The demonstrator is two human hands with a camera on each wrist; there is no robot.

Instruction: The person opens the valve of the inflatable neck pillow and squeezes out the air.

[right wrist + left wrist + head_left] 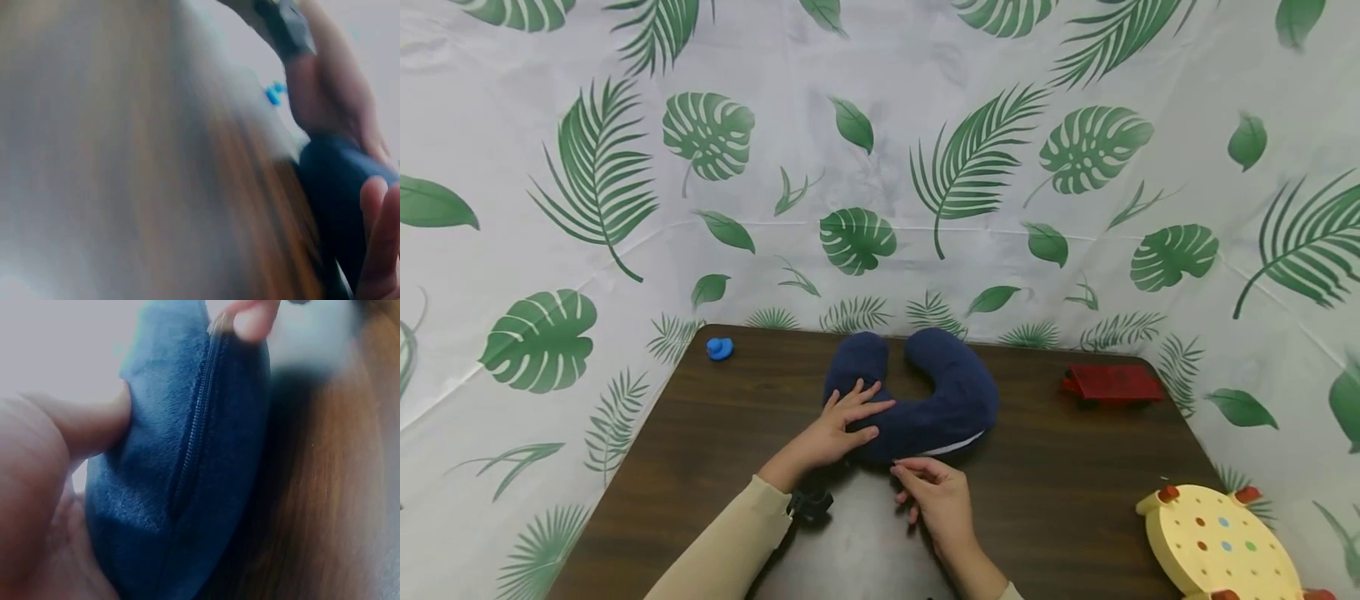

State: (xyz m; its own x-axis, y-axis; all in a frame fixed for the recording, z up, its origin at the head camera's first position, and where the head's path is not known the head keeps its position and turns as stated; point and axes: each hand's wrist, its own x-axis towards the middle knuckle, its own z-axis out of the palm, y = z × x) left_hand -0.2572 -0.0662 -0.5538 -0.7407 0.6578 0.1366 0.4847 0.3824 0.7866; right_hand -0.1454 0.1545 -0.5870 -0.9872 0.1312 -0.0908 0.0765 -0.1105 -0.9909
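Observation:
A navy blue U-shaped neck pillow (917, 421) lies on the table, its two ends pointing to the back. My left hand (842, 421) rests on its left side with fingers spread. In the left wrist view, that hand's thumb (100, 422) presses against the fabric beside a zipper (197, 425), whose teeth are joined along this stretch. At the pillow's front edge my right hand (936, 500) pinches the zipper pull, mostly hidden by the fingertips (253, 322). To the right of those fingers a strip of white lining (955, 446) shows through the parted zipper.
A small blue rubber duck (719, 348) sits at the table's back left. At the back right is a red toy vehicle (1112, 383). A yellow pegboard toy (1221, 542) with red pegs stands at the right front. Leaf-print cloth hangs behind the dark wooden table (1045, 492).

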